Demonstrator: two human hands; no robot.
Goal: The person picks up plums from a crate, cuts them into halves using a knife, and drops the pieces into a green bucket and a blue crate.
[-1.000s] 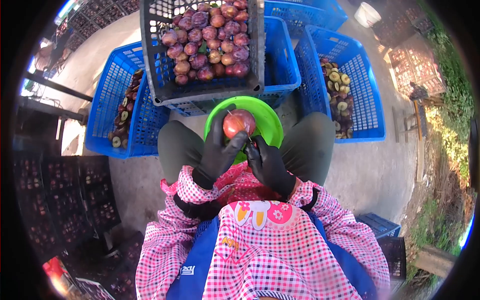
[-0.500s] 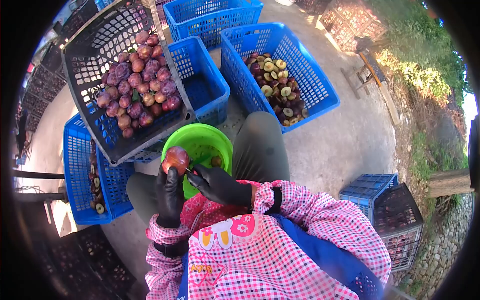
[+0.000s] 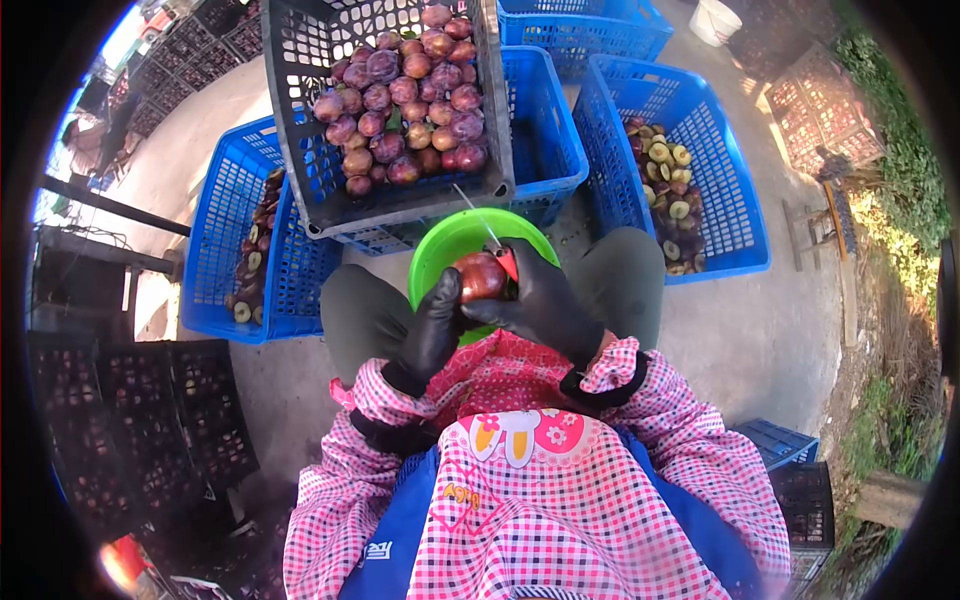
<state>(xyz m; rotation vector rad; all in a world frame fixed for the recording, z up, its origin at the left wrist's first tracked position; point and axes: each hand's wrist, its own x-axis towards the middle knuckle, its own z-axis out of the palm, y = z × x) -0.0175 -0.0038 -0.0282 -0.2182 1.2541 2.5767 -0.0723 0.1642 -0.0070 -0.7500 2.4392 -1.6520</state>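
A large red plum [image 3: 480,277] is held over the green bowl [image 3: 428,254] between my black-gloved hands. The fingers of my left hand [image 3: 430,328] grip its left side. My right hand [image 3: 548,308] closes around a small knife [image 3: 508,262] with a red handle, its thin blade pointing up and away past the bowl's far rim. The fingers of that same hand also touch the plum's right side. Part of the bowl's inside is hidden behind the hands and fruit.
A tilted black crate [image 3: 300,208] of whole plums rests over a blue crate [image 3: 552,130] just beyond the bowl. Halved plums lie in the right blue crate [image 3: 735,190] and the left blue crate [image 3: 215,215]. Stacked dark crates [image 3: 140,420] stand at left.
The view has turned, so the scene sits further right. The right hand has turned the knife; its red handle and upward blade now show, and its fingers have come onto the plum.
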